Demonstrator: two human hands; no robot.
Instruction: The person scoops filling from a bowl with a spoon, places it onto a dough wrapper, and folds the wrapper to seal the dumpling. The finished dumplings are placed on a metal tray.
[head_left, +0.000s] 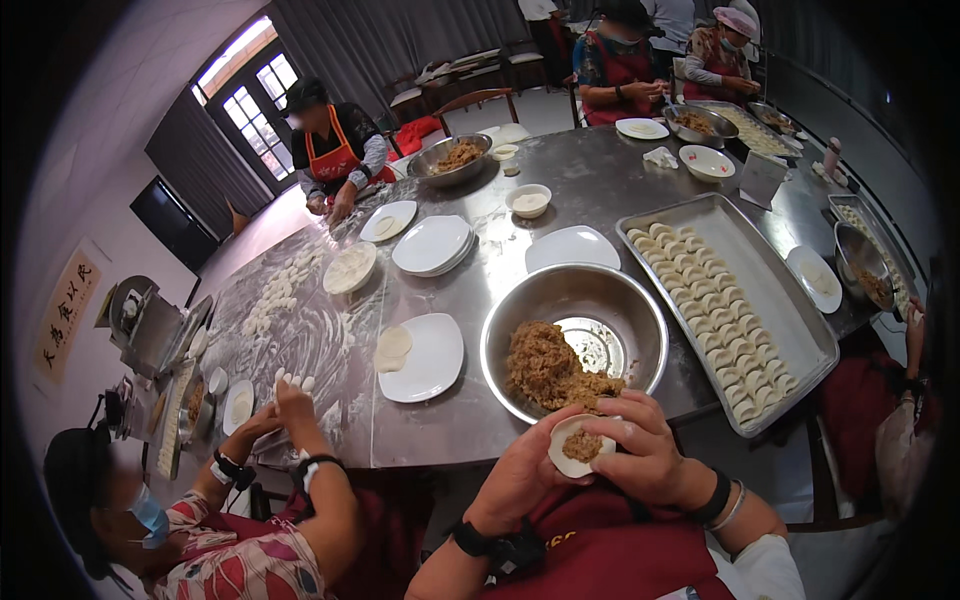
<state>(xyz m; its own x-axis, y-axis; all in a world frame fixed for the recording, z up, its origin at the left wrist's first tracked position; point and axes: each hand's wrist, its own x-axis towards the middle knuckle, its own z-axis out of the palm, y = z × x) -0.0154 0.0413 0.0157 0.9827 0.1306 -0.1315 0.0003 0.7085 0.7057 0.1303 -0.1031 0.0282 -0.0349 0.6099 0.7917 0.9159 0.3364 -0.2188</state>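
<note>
A round dumpling wrapper (562, 466) lies in my left hand (521, 469), just over the near edge of the table. A lump of minced filling (581, 447) sits in its middle. My right hand (645, 446) grips the wrapper's right side with thumb and fingers; part of that edge is hidden under them. Directly beyond my hands is a large steel bowl (491, 360) with a mound of brown filling (541, 360) on its left side. Left of the bowl, a square white plate (431, 367) holds a few flat wrappers (393, 348).
Rows of shaped dumplings (705, 315) fill the left part of a metal tray (780, 300) at right. Stacked plates (431, 244) and a flour bowl (350, 268) stand farther back. At left, a co-worker's hands (289, 409) handle dough near dough pieces (281, 292) on the floured steel table (341, 435).
</note>
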